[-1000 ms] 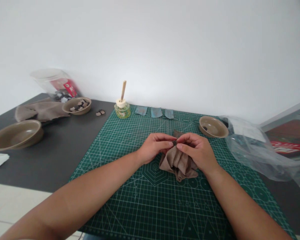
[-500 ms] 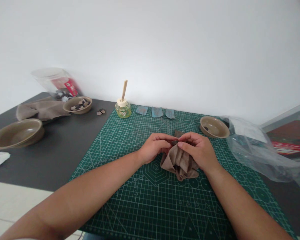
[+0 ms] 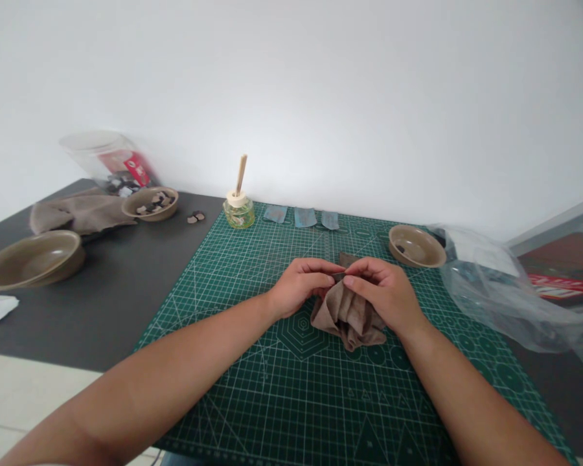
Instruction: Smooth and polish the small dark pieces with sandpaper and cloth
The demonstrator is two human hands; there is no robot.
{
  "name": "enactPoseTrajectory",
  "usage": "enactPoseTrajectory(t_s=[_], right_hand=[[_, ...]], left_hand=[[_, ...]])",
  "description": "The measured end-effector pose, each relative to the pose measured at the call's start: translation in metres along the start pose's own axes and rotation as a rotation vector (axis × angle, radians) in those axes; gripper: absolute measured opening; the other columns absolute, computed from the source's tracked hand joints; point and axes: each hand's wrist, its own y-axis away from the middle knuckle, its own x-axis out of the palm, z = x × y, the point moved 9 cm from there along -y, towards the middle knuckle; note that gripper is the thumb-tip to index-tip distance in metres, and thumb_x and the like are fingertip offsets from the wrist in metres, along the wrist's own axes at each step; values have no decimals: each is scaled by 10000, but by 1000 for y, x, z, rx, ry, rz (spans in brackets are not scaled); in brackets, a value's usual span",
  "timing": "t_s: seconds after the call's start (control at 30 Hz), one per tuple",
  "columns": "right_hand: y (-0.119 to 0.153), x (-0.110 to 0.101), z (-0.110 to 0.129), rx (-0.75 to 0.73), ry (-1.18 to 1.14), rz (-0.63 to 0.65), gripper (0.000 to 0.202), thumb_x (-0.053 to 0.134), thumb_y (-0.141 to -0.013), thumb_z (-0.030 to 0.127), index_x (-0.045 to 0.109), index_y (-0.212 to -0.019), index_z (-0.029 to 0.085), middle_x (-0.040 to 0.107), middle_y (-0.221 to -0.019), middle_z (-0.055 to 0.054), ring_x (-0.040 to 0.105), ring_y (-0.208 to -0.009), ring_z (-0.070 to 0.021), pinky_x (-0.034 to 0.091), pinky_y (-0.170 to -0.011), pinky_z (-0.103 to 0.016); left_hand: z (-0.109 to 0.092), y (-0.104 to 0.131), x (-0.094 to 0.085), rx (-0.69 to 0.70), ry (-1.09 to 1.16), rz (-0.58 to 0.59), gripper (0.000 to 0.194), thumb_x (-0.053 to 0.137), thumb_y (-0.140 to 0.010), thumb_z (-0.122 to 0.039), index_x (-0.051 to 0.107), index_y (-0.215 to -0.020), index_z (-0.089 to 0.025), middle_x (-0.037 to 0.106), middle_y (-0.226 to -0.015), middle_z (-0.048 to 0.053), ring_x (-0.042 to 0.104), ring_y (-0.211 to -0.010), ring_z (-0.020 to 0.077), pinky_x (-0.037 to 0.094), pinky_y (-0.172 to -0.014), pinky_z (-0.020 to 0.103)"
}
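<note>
A bunched brown cloth [image 3: 352, 317] is held just above the green cutting mat [image 3: 233, 388], its folds hanging toward me. My left hand [image 3: 304, 285] pinches the cloth's upper edge between thumb and fingers. Right beside it, my right hand [image 3: 381, 288] grips the same edge, fingertips of both hands nearly meeting. A flat darker strip of the fabric shows behind the fingertips. Something small and red peeks out under my left fingers; what it is I cannot make out.
Behind the hands lie several blue-grey packets [image 3: 305, 217] and a reed diffuser bottle [image 3: 240, 210]. On the right are a brown bowl [image 3: 418, 247] and a clear plastic bag [image 3: 495, 291]. Leftward stand a bowl of small pieces [image 3: 150, 204], another bowl [image 3: 34, 259] and brown cloth [image 3: 85, 213].
Both hands keep their hold on the cloth in nearly the same place. Only a slight shift of the fingers and of the view shows.
</note>
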Motion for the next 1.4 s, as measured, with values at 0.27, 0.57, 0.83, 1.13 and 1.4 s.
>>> enactPoseTrajectory(t_s=[0.27,0.57,0.83,1.13,1.4], right_hand=[[1,2,3,-22,96,22,150,626,-722,322,637,-725,173,659,-647,-19,588,-566,-146,453,-523,-252],[1,2,3,-53,126,20,160,631,-726,338,634,-732,179,662,-660,-18,596,-584,-152,463,-541,-259],[1,3,2,-63,148,31,168,626,-740,346,632,-749,179,659,-663,-18,592,-580,-148,453,-541,-260],[2,6,3,-66,161,51,173,633,-728,346,611,-750,176,641,-635,-4,573,-554,-140,435,-515,-250],[2,9,4,-75,222,78,164,624,-729,337,607,-726,174,612,-625,6,543,-550,-125,408,-511,-237]], left_hand=[[1,-1,1,2,-4,14,252,681,-575,-139,731,-821,-130,691,-713,43,586,-619,120,448,-640,264],[2,-1,0,6,-15,14,254,681,-583,-141,732,-832,-136,699,-746,50,600,-648,134,456,-667,281],[1,0,-1,3,-30,10,262,684,-570,-146,731,-828,-137,699,-746,50,609,-670,144,458,-689,295],[0,0,0,4,-21,12,269,687,-573,-141,730,-838,-133,708,-781,60,620,-692,151,461,-707,298],[0,1,2,-5,0,21,281,693,-564,-154,725,-842,-123,709,-789,70,631,-708,164,463,-703,299]])
